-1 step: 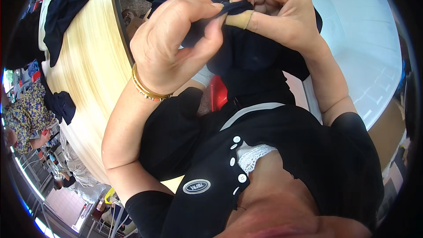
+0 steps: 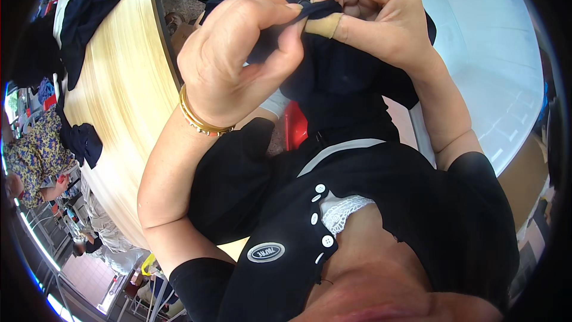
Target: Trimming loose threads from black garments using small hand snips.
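A dark navy garment (image 2: pixel 333 74) hangs below my two hands, and part of it spreads behind them with small buttons along one side. My left hand (image 2: pixel 238 48) pinches a folded edge of the cloth between thumb and forefinger. On that wrist are a gold bangle and a beaded bracelet. My right hand (image 2: pixel 378 18) grips the same edge just beside it, the other fingers curled in. A tan wrap (image 2: pixel 323 26) covers the end of its thumb. Whether something small, such as a needle, sits between the fingertips is too fine to make out.
Left of me is a pale wood-grain table (image 2: pixel 119 77) with a dark garment (image 2: pixel 101 6) along its far edge. A large white tub (image 2: pixel 494 65) stands at the right. Something red (image 2: pixel 295 125) shows below the garment. Another person in a flowered top (image 2: pixel 39 149) is at far left.
My left hand has shifted very slightly at the cloth edge. My right hand and the garment look the same.
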Available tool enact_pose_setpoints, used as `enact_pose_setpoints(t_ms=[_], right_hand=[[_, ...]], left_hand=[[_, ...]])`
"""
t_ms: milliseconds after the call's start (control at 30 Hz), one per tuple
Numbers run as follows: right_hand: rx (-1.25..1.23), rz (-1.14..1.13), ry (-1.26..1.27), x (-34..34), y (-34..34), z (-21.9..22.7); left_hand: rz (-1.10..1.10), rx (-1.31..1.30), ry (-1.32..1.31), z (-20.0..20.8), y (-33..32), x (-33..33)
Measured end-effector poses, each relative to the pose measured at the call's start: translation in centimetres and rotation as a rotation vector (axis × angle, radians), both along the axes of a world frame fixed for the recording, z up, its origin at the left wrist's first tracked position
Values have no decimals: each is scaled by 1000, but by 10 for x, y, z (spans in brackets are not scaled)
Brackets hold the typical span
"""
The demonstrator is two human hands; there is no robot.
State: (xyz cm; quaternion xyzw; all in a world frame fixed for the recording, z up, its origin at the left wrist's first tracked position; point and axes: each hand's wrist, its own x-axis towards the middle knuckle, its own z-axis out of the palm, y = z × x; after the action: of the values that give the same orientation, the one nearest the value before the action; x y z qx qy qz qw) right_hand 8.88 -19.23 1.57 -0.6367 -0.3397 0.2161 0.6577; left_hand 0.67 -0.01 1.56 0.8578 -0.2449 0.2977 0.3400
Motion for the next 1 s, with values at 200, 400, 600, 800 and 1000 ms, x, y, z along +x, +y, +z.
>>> enact_pose_setpoints(t_ms=[200, 400, 600, 800, 1000], right_hand=[[593, 143, -684, 29, 21, -42], [24, -160, -338, -4, 6, 7], [9, -154, -693, 7, 2, -2], [-49, -177, -725, 2, 5, 4], [201, -349, -248, 21, 6, -12]], left_hand=[[23, 61, -91, -2, -4, 6], [11, 182, -253, -10, 10, 19], [-35, 234, -330, -14, 13, 20], [-32, 191, -237, -11, 8, 16], [36, -360, 477, -24, 19, 14]])
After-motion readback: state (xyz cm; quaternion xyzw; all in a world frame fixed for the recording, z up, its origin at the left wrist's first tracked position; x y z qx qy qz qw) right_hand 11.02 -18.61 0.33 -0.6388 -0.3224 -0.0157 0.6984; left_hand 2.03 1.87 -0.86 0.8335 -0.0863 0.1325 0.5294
